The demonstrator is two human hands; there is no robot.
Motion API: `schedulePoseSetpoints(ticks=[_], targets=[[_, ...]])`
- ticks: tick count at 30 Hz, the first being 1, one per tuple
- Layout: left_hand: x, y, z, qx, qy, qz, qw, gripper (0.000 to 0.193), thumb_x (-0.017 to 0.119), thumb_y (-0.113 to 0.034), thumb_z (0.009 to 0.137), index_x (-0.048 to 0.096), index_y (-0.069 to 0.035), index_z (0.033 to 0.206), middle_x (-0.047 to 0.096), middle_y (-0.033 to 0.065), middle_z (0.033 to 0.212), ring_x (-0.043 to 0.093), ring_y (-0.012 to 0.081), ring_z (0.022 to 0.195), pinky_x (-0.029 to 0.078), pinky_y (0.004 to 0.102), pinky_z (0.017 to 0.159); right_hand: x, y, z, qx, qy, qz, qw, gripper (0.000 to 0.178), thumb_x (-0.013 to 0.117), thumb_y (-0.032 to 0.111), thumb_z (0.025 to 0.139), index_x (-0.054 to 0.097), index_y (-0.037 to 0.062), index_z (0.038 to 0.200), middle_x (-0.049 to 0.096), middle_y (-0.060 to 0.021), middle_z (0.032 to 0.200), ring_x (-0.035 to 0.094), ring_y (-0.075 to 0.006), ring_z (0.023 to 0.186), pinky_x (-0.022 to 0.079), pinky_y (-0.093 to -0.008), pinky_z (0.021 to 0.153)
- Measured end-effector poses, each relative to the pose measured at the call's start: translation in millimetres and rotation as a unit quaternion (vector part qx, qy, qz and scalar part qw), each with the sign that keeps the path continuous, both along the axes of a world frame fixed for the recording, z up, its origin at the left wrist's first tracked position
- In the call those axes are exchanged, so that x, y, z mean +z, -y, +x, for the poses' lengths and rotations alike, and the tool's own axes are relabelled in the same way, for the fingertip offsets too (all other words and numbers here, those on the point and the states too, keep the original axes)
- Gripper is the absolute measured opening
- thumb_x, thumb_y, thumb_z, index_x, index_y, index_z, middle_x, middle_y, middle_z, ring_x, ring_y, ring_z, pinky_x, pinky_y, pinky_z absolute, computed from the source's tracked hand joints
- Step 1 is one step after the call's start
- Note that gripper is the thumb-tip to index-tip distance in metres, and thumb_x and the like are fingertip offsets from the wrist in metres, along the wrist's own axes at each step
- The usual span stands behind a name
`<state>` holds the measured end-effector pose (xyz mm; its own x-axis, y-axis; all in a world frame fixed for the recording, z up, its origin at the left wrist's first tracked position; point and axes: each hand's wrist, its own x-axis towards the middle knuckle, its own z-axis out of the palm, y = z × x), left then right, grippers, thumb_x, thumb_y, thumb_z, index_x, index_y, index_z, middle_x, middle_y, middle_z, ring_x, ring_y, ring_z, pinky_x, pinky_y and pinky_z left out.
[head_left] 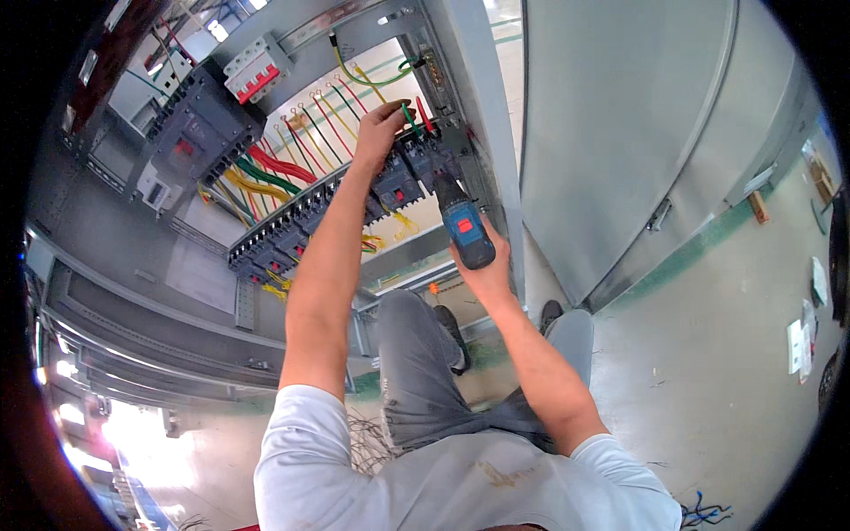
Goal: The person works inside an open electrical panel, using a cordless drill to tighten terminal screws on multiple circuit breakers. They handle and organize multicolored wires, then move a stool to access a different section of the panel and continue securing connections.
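My right hand [489, 270] is wrapped round a blue and black cordless screwdriver [464, 227], whose nose points up at the last breaker [421, 156] of a row in the metal cabinet. The tip of the tool is hard to make out against the dark breaker. My left hand [382, 133] reaches over the same end of the row, its fingers closed on a short green wire [410, 116]. A red wire [424, 111] stands up just to the right of it. Several thin red, yellow and green wires with ring ends [329, 111] rise behind the row, left of my hand.
A large main breaker [197, 119] with thick red, green and yellow cables sits at the left. Above it is a white breaker with red levers [257, 73]. To my right stands a wide grey door panel [620, 133]. Cut wire scraps [365, 440] lie on the floor.
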<state>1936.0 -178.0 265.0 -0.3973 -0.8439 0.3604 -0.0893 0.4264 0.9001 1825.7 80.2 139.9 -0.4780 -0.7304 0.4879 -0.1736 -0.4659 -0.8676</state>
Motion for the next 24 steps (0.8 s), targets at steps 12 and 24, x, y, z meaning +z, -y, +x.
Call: schedulePoseSetpoints(ticks=[12, 24], targets=[[17, 7, 13, -0.032, 0.200, -0.027, 0.979, 0.069, 0.069, -0.054, 0.094, 0.069, 0.010, 0.119, 0.072, 0.0144, 0.109, 0.063, 0.0186, 0.102, 0.049, 0.0334, 0.093, -23, 13, 4, -0.015, -0.018, 0.022, 0.999, 0.052, 0.082, 0.003, 0.073, 0.063, -0.0014, 0.121, 0.071, -0.0170, 0.098, 0.071, -0.0263, 0.088, 0.054, -0.0362, 0.083], [7, 8, 11, 0.017, 0.045, -0.075, 0.996, 0.053, 0.070, -0.040, 0.096, 0.068, 0.005, 0.124, 0.072, 0.0134, 0.117, 0.066, 0.0188, 0.107, 0.051, 0.0320, 0.092, -19, 9, 12, -0.017, 0.002, 0.048, 0.999, 0.034, 0.078, 0.004, 0.078, 0.065, 0.0008, 0.109, 0.070, -0.0108, 0.086, 0.065, -0.0188, 0.078, 0.054, -0.0344, 0.078]])
